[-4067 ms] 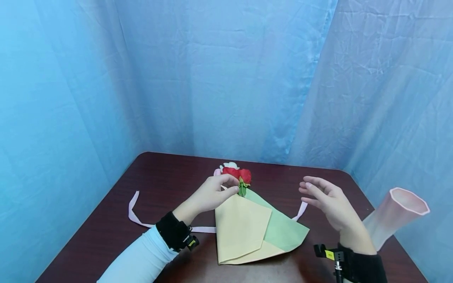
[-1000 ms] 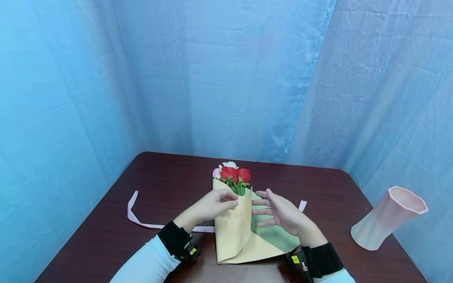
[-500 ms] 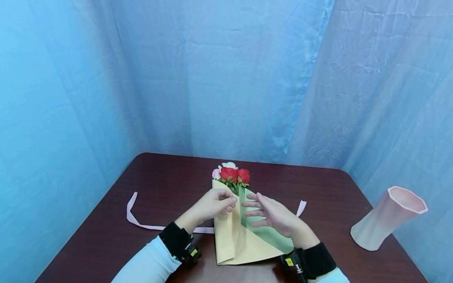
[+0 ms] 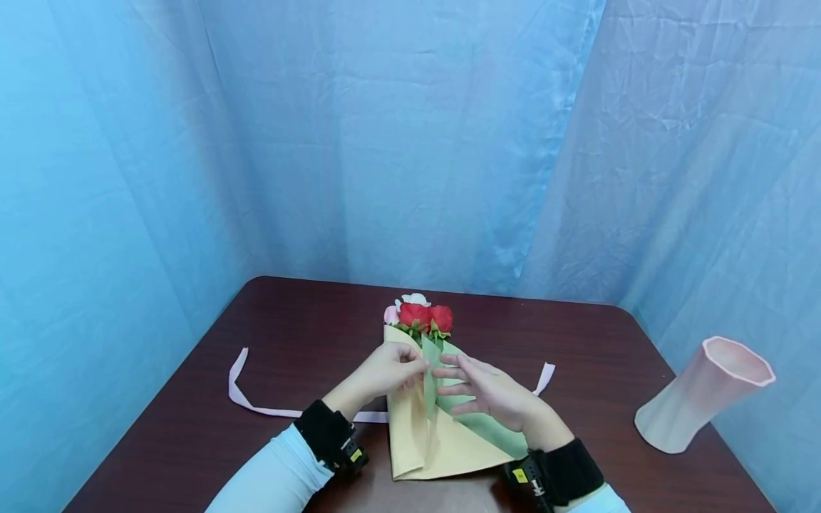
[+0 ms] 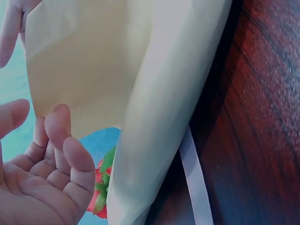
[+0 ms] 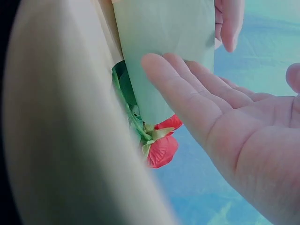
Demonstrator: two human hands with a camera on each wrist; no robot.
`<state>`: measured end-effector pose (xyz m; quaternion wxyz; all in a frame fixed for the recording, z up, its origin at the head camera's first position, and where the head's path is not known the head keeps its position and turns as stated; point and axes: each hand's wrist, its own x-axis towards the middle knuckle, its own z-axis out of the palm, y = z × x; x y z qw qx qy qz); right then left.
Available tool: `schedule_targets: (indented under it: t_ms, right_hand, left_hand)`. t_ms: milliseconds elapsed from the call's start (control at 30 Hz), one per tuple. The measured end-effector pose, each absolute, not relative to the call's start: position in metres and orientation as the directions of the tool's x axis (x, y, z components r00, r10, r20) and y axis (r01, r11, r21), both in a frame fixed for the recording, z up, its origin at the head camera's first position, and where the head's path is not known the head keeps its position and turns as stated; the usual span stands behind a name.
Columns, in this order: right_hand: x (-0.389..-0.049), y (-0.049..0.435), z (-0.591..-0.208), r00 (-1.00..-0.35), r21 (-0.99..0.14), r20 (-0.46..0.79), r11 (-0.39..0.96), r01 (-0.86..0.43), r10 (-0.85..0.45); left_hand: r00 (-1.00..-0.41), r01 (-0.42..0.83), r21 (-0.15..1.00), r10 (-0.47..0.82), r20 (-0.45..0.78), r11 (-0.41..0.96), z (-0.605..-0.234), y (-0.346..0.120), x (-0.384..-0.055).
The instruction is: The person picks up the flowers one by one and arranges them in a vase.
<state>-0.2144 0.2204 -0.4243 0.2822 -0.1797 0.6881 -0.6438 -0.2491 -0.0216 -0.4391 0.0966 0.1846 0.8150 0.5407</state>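
Note:
In the head view, wrapping paper (image 4: 410,449), yellow outside and pale green inside, lies round red roses (image 4: 415,314) with a white and a pink bloom beside them. The paper's left flap (image 6: 164,37) stands up between my hands. My left hand (image 4: 388,372) is at the flap's yellow side, fingers bent; in the left wrist view its fingertips (image 5: 58,115) meet the flap's edge while the thumb stays apart. My right hand (image 4: 490,392) holds its fingers straight, against or very near the green side. The stems are mostly hidden.
A pale pink ribbon (image 4: 269,411) runs under the paper, and its right end (image 4: 544,377) sticks out beyond it. At the right of the dark table (image 4: 308,320) stands a pink-and-white vase (image 4: 699,399). Blue cloth hangs behind the table.
My right hand has come from the right to the flap. The left flap, lying over earlier, has been raised and turned back leftward, showing its green inside. My left hand has moved slightly down.

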Motion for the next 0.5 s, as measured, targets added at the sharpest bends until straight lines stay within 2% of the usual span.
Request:
schedule_targets:
  t_ms: [500]
  right_hand:
    - [-0.2141, 0.2271, -0.422, -0.773, -0.992, -0.128, 0.08, 0.1, -0.621]
  left_hand:
    - [-0.916, 0.222, 0.898, 0.396, 0.06, 0.379, -0.4305, -0.0228, -0.2478]
